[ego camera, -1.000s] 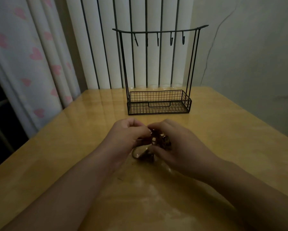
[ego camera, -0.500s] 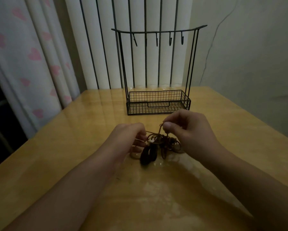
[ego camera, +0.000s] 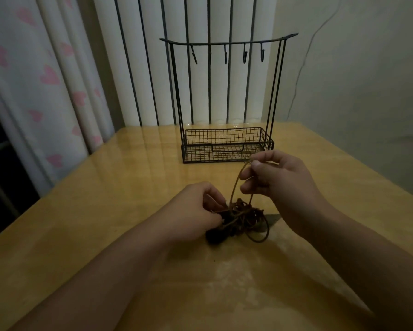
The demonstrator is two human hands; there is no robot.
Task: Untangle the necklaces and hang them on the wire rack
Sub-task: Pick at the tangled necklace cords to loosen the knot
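Observation:
A dark brown tangle of cord necklaces (ego camera: 242, 217) lies on the wooden table (ego camera: 105, 211) in front of me. My left hand (ego camera: 195, 209) pinches the tangle at its left side and holds it down. My right hand (ego camera: 276, 177) is raised above and to the right, its thumb and fingers shut on a loop of brown cord (ego camera: 236, 185) that runs up from the tangle. The black wire rack (ego camera: 227, 144) stands behind, with a mesh basket at its base and several bare hooks (ego camera: 225, 54) on its top bar.
A curtain with pink hearts (ego camera: 45, 80) hangs at the left past the table's edge. White vertical blinds (ego camera: 200, 80) stand behind the rack, and a plain wall (ego camera: 356, 80) is at the right.
My right hand has lifted up and to the right, drawing a loop of cord out of the tangle. The left hand has stayed on the tangle, which now shows more spread out.

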